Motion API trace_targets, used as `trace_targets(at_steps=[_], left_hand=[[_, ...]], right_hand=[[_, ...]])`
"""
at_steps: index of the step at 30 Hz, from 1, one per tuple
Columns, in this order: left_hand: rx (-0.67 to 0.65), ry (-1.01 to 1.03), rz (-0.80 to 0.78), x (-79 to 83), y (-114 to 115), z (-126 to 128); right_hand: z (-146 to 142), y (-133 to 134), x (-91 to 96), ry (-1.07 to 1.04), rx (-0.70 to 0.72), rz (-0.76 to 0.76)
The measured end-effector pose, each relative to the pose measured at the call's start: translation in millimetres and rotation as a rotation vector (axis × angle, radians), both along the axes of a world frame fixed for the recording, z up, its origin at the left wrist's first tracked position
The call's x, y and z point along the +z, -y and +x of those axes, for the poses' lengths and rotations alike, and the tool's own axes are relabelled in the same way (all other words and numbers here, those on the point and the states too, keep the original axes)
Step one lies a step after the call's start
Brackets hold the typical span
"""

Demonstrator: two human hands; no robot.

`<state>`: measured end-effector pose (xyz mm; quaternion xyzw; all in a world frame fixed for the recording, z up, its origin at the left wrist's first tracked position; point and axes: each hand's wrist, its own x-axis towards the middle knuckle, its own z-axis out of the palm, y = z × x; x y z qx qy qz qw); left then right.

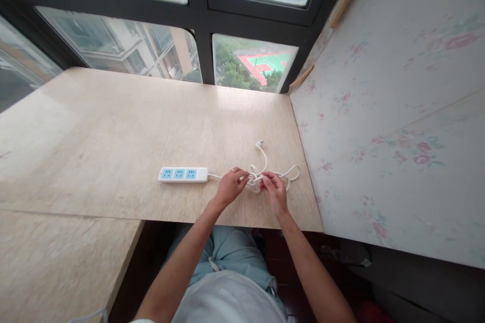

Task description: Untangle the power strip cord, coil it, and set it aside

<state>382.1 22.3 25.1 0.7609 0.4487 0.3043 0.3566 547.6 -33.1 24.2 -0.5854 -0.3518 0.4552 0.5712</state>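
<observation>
A white power strip [183, 174] with three blue sockets lies on the beige marble-look table [125, 126]. Its white cord [290, 171] runs right into a tangled bundle near the table's right edge, with the plug [259, 145] lying just behind. My left hand [230, 186], a ring on one finger, pinches the bundle from the left. My right hand [276, 192] grips the same knot of cord from the right. Both hands have fingers closed on the cord.
A large window [197, 15] with dark frames stands behind the table. A wall with floral wallpaper [397, 111] borders the table's right side. A second tabletop [56, 262] sits lower left. My legs show below the table edge.
</observation>
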Motion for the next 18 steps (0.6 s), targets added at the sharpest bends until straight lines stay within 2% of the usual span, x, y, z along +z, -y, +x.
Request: trace_targets(at_steps=[4, 8, 11, 14, 18], left_hand=[[0.016, -0.132, 0.068, 0.1, 1.5, 3.0], [0.024, -0.166, 0.126, -0.6, 1.8, 3.4], [0.019, -0.120, 0.173, -0.9, 2.8, 2.3], [0.022, -0.065, 0.189, -0.9, 5.7, 1.7], [0.026, -0.004, 0.182, -2.2, 9.9, 0.9]], right_hand=[[0.7, -3.8, 14.0, 0.258, -0.019, 0.013], [0.1, -4.6, 29.2, 0.595, 0.111, 0.062], [-1.7, -4.1, 38.6, 0.778, 0.138, 0.064], [-4.3, -3.0, 45.1, 0.835, 0.105, 0.012], [-8.7, -0.9, 48.9, 0.794, 0.037, -0.064]])
